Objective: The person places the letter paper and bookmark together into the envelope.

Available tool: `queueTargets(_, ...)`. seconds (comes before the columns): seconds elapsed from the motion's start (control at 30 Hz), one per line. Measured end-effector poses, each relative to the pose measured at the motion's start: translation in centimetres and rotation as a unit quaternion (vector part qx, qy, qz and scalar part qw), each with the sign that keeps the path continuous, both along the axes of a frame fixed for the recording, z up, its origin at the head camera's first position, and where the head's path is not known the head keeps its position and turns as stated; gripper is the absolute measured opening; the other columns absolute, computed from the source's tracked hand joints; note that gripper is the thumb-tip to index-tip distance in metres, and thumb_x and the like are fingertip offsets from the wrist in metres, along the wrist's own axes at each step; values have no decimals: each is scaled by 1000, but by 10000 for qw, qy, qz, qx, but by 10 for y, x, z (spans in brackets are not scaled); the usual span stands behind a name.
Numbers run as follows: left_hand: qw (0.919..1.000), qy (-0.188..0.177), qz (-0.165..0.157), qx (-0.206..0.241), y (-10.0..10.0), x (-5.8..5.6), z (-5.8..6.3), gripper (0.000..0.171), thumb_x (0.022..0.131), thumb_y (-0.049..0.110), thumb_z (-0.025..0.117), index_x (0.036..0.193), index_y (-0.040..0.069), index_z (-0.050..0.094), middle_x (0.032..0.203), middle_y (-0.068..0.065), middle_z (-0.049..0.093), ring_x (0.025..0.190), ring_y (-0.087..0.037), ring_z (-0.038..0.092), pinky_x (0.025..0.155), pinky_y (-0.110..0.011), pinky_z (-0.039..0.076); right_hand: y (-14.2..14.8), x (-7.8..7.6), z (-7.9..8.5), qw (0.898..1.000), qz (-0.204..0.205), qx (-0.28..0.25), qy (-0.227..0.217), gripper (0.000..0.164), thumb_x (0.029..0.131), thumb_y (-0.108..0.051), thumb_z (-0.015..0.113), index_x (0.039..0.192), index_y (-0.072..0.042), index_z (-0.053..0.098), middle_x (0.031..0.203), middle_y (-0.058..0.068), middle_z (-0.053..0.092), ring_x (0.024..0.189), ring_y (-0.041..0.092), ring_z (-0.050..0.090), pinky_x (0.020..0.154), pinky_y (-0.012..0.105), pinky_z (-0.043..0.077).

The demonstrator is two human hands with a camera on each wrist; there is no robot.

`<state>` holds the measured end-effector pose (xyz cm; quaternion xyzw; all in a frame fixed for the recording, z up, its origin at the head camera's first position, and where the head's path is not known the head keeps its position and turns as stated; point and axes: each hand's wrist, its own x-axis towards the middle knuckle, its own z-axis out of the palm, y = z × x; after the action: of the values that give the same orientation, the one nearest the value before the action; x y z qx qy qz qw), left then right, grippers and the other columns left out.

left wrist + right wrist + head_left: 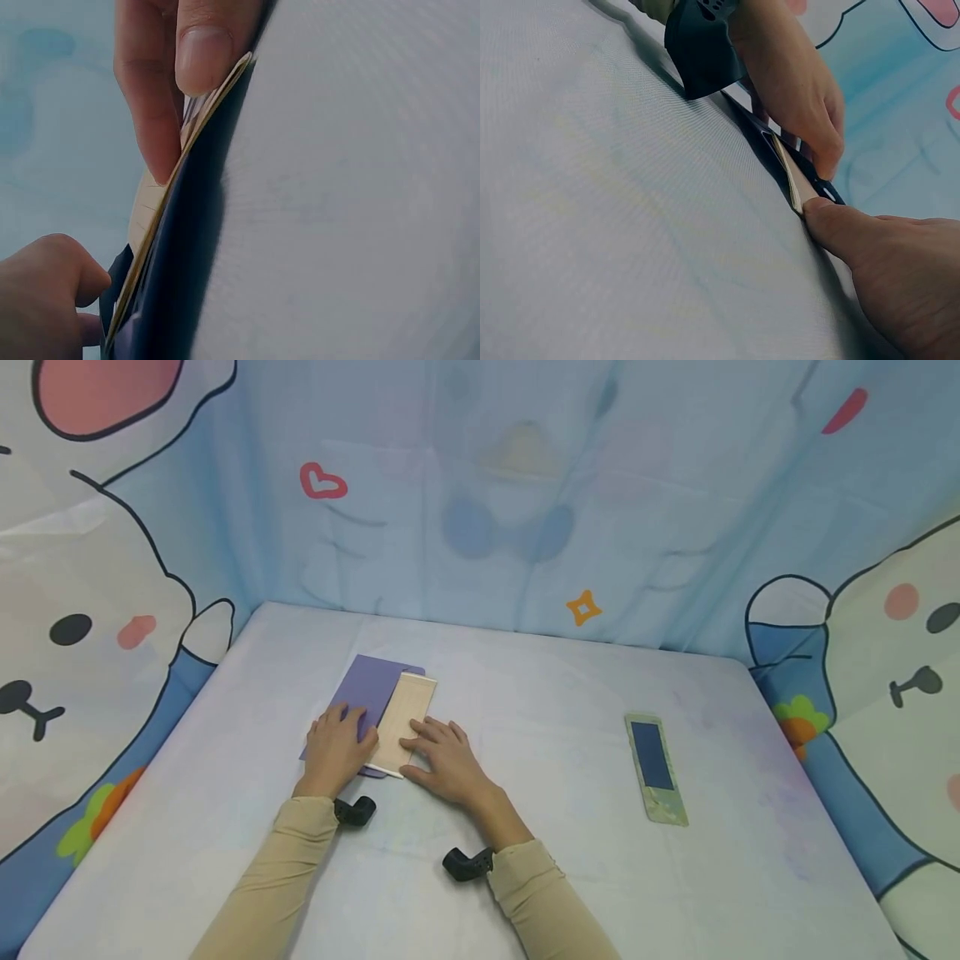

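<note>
A purple flat cover point(372, 687) lies on the table, left of the middle. Over its right side is a narrow cream, wood-grained booklet point(405, 710); stacked thin layers show along the booklet's edge point(161, 206) in the left wrist view. My left hand point(335, 750) rests on the purple cover, fingers spread, with its thumb beside the booklet's left edge. My right hand point(447, 764) touches the booklet's right side with its fingertips. Its thumb point(829, 217) presses at the booklet's near corner in the right wrist view. The palms hide the near-side parts of both things.
To the right lies a pale green flat rectangle point(666, 806) with a dark blue panel. A white cloth point(570, 877) covers the table. Behind and at the sides hangs a printed blue curtain point(525, 577). Each wrist wears a black camera point(468, 865).
</note>
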<state>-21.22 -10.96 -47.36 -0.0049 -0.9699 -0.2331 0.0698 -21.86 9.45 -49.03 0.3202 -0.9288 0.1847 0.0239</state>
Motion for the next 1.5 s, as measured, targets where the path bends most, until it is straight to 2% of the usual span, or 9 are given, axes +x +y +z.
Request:
queueTargets(0.27,9992,409,-33,34,0,-2,4,47,91,31,54,126,0,57,132,-25,51,121,-45,49,98,-58,38,0,0,5,9999,-48,100,84,46,90,-49,57,129,-24,59,147,2,43,141,25,32,114,54,19)
queueTargets(0.5,9995,296,-54,40,-3,0,4,47,92,31,52,127,0,57,131,-26,51,121,-45,49,99,-57,38,-4,0,1,9997,-121,196,54,46,91,-51,54,130,-26,57,150,0,39,142,24,30,114,53,18)
queueTargets(0.7,9993,363,-120,-21,-1,-2,8,47,92,30,52,127,-1,56,130,-26,51,119,-45,50,99,-57,39,-4,-3,2,9992,-184,329,104,46,93,-49,52,133,-27,55,153,-1,35,142,24,29,114,53,19)
queueTargets(0.83,9991,378,-153,-76,-1,1,6,47,92,29,54,127,-1,56,131,-26,51,119,-45,50,98,-57,39,-5,-1,0,9986,-246,445,142,46,93,-50,50,135,-30,53,154,1,33,143,25,27,114,51,20)
queueTargets(0.93,9990,388,-170,-140,-2,3,4,46,91,29,55,126,-2,57,130,-27,51,118,-46,51,97,-58,40,-6,0,-2,9979,-366,497,185,46,93,-53,48,134,-33,53,153,1,33,142,24,29,114,48,22)
queueTargets(1.23,9989,337,-239,-212,2,2,4,47,92,30,53,127,-2,56,131,-28,51,121,-46,48,99,-59,38,-5,-4,-6,9964,-604,427,408,48,92,-54,49,134,-31,54,150,2,39,139,24,34,111,46,27)
queueTargets(1.5,9988,343,-168,-313,-1,4,4,47,92,30,54,125,-2,57,130,-27,51,120,-46,49,97,-59,39,-7,-3,-6,9975,-439,314,464,52,91,-55,50,137,-29,50,150,0,40,140,22,33,108,48,28)
